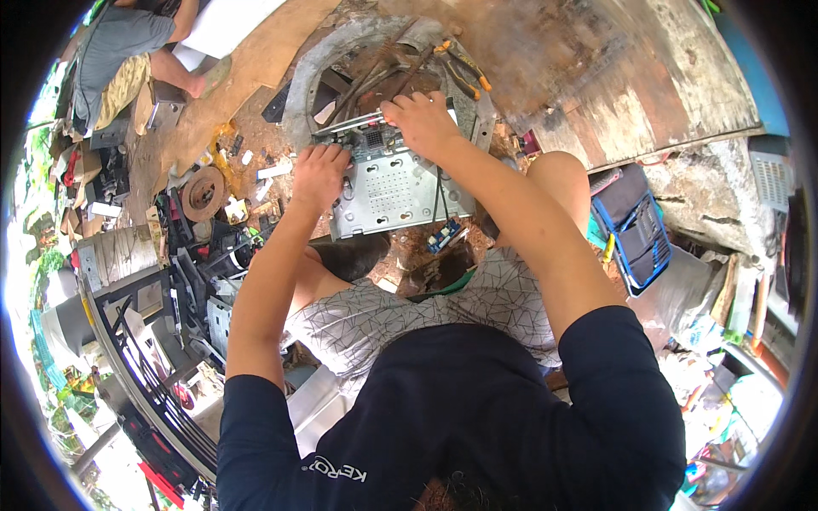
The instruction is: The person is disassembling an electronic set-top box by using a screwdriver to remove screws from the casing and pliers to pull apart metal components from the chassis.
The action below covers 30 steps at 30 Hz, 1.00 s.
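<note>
A silver sheet-metal electronics chassis [383, 198] with small vent holes and slots lies between my knees, tilted over a grey ring-shaped block [300, 89]. My left hand [320, 175] is closed around its left edge, fingers over the far corner. At the far edge, my right hand [422, 123] is closed on the chassis beside a thin metal bar [351, 124]; its fingertips are partly hidden. Black cables [440, 192] run down over the chassis to a small blue circuit board [445, 237] near its lower right corner.
Orange-handled pliers [464, 70] lie on the block's far right rim. A worn wooden board [630, 77] spans the far right, with a blue-edged tool pouch [632, 228] below it. Scrap parts [192, 272] crowd the left. Another person [128, 51] sits at the far left.
</note>
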Each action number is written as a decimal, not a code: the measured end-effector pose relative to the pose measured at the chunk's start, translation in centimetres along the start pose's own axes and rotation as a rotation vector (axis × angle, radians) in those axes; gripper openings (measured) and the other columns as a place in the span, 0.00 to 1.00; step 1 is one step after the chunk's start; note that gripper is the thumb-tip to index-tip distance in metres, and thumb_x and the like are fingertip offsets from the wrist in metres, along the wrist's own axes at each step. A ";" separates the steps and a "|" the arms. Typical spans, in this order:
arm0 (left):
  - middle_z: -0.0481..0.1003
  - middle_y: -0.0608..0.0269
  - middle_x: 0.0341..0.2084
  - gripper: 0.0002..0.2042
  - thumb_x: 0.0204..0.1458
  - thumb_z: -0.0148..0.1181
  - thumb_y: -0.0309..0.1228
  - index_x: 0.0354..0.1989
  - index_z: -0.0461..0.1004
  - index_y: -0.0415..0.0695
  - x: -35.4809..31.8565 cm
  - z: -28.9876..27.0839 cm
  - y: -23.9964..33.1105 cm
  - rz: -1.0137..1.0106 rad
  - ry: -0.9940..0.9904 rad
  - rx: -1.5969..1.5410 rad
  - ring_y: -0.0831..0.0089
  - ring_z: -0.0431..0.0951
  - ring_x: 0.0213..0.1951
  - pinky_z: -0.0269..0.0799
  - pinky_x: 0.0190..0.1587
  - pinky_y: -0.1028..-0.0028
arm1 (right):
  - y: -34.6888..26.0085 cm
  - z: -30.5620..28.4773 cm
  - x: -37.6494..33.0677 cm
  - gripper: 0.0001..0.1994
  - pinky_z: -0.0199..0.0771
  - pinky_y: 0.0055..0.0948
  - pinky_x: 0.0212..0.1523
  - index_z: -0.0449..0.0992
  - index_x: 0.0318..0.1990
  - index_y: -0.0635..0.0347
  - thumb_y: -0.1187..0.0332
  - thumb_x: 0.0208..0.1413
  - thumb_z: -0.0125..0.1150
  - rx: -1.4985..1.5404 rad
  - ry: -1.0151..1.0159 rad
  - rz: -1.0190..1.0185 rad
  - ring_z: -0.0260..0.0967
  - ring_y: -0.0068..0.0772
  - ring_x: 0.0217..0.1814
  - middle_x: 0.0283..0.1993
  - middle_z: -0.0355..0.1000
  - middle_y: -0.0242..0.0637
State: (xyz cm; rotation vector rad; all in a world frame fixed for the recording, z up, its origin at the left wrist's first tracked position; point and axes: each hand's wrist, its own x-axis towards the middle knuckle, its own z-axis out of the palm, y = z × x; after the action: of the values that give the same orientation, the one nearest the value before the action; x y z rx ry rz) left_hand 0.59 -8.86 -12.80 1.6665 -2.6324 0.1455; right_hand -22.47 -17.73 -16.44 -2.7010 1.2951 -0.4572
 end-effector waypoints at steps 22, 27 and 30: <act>0.75 0.65 0.40 0.12 0.48 0.60 0.30 0.42 0.76 0.48 -2.0 3.5 -0.5 -0.081 0.197 -0.160 0.63 0.72 0.44 0.61 0.48 0.61 | -0.1 0.3 -0.5 0.11 0.62 0.47 0.48 0.73 0.48 0.43 0.68 0.59 0.53 0.005 0.051 -0.026 0.72 0.32 0.47 0.42 0.73 0.25; 0.76 0.62 0.39 0.11 0.47 0.61 0.26 0.42 0.75 0.47 -1.3 1.7 -0.5 -0.047 0.181 -0.208 0.61 0.72 0.44 0.62 0.47 0.62 | -0.2 0.1 -0.5 0.13 0.62 0.48 0.48 0.72 0.49 0.43 0.69 0.57 0.53 -0.013 0.035 -0.021 0.72 0.33 0.47 0.42 0.73 0.26; 0.76 0.67 0.40 0.11 0.47 0.62 0.28 0.40 0.76 0.50 2.5 -3.2 1.4 0.073 0.329 -0.095 0.65 0.74 0.42 0.62 0.47 0.63 | -0.3 0.3 -0.5 0.14 0.62 0.48 0.48 0.72 0.50 0.43 0.70 0.56 0.53 -0.011 0.068 -0.030 0.72 0.33 0.47 0.43 0.73 0.27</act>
State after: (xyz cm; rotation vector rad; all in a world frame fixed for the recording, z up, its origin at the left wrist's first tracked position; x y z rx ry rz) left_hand -1.81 -10.26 -9.56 1.3824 -2.4133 0.2661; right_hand -22.44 -17.11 -16.76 -2.7403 1.2783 -0.5511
